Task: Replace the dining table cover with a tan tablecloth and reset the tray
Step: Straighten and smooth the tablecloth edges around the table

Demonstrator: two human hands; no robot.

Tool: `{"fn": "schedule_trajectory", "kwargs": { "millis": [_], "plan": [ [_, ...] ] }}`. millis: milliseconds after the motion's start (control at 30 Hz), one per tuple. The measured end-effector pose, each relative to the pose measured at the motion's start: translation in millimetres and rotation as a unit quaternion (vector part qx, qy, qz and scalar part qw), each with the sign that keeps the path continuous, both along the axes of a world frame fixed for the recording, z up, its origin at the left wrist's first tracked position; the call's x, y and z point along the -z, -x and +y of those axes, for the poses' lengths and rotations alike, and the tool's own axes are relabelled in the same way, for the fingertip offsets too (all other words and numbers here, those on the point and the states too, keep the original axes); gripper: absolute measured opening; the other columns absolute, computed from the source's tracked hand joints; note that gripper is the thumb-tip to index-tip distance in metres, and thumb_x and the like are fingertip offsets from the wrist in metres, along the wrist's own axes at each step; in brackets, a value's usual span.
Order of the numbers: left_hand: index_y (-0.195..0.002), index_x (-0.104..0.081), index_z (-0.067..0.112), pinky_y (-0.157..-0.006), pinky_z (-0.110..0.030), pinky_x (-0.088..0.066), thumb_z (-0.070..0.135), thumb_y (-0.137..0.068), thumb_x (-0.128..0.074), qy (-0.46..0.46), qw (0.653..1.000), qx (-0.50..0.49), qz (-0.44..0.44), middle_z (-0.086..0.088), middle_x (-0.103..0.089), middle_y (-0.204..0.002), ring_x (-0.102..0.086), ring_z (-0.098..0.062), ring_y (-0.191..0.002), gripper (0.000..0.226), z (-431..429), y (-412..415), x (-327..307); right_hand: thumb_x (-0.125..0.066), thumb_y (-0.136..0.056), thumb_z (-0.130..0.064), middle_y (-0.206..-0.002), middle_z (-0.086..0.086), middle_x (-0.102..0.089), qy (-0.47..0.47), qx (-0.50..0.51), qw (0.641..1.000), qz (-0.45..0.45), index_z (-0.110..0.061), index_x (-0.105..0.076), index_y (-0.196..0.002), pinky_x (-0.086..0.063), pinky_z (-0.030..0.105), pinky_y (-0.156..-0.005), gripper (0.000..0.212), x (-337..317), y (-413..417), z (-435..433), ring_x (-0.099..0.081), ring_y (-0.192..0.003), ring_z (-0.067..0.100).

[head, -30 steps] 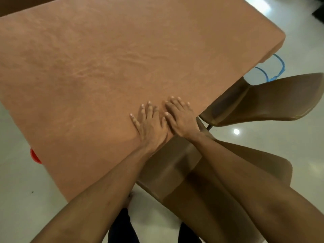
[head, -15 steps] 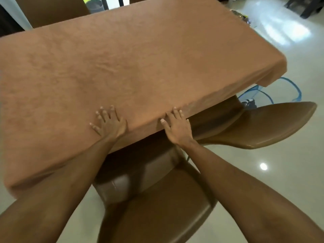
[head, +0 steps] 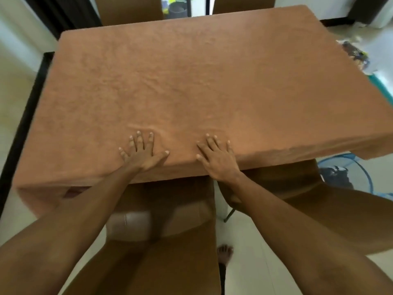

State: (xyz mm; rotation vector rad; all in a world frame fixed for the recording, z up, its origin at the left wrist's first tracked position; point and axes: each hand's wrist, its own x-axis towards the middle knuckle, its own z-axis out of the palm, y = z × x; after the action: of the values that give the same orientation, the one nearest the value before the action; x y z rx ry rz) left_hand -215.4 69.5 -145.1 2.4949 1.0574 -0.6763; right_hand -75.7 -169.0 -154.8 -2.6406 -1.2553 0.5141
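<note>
— Where is the cloth, and what have the hands got?

— The cloth (head: 202, 81) is spread over the whole top, its hem hanging at 6 o'clock; my left hand (head: 141, 153) and right hand (head: 217, 158) lie flat on it by that edge, fingers straight and spread, gripping nothing.

— What could go wrong?

— If I push toward 12 too hard, the cloth may slide and hang uneven; a ripple (head: 144, 127) sits just ahead of the left fingers, and pressing might only chase it along; dragging back toward 6 could lift the far hem.

— What's around?

— A chair (head: 161, 220) stands at 6 between me and the edge, so I reach over its back; a second chair (head: 329, 209) at 4; a blue hoop (head: 348, 167) on the floor beyond it; far chairs (head: 127, 9) at 12; no tray in view.
</note>
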Motion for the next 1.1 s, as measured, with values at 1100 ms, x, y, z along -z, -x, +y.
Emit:
{"fn": "schedule_trajectory", "kwargs": {
  "millis": [1100],
  "plan": [
    [-0.158,0.008,0.034,-0.118,-0.062,0.008,0.065,-0.098,-0.011,-0.092,0.983,0.040,-0.153,0.001,0.013,-0.166,0.017,-0.025,-0.151,0.069,-410,-270,11,-0.023,-0.103,-0.058,-0.167,0.003,-0.020,-0.026,0.074,0.996,-0.032,-0.033,-0.032,-0.155,-0.004,0.060,-0.122,0.058,2,-314,-381,-0.011,-0.155,0.026]
  ]
}}
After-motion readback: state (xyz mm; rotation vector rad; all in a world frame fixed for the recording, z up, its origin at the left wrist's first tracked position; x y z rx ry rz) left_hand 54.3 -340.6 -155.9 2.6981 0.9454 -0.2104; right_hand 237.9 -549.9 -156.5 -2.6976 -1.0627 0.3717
